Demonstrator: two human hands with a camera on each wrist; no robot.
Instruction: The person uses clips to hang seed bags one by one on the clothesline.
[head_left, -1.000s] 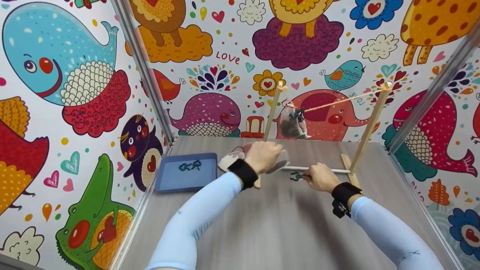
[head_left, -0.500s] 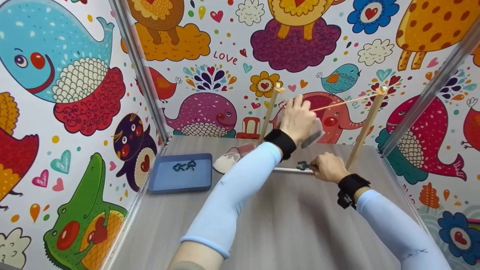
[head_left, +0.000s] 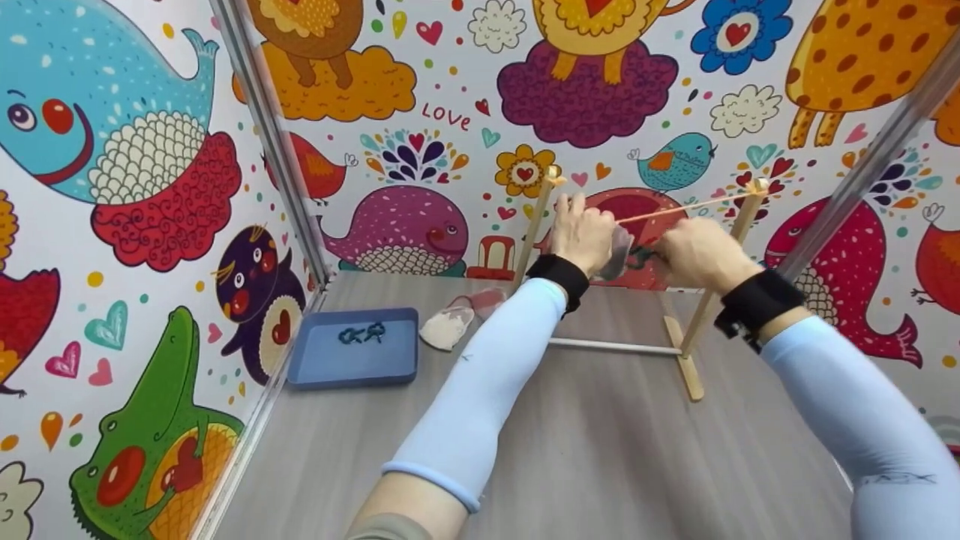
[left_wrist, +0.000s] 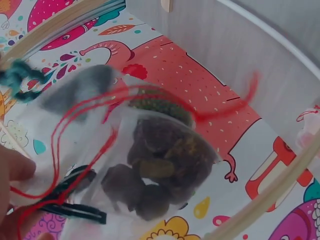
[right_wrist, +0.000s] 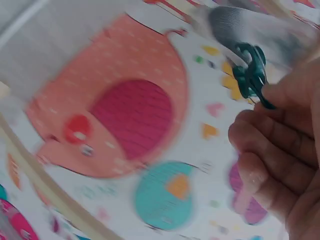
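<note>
My left hand (head_left: 583, 236) is up at the orange line (head_left: 682, 208), holding a sheer drawstring pouch (head_left: 617, 251) there. In the left wrist view hang pouches with dark dried contents (left_wrist: 165, 170) and red drawstrings (left_wrist: 132, 92). A dark clip (left_wrist: 75, 210) lies across the pouch tops near my left fingers (left_wrist: 17, 165). My right hand (head_left: 705, 255) pinches a green clip (right_wrist: 251, 72) between thumb and forefinger, just right of the pouch. The clip's jaws point toward the pouch. Where my left fingers meet the line is hidden in the head view.
A wooden post (head_left: 534, 236) and another post (head_left: 742, 217) carry the line, joined low down by a white rod (head_left: 615, 346). To the left, a blue tray (head_left: 352, 371) holds green clips (head_left: 362, 333). Beside it lie a pale pouch (head_left: 448, 328) and a reddish pouch (head_left: 489, 301).
My left hand has lifted the pouch from near the table up to the line. The right hand has risen with the green clip and come close to the pouch.
</note>
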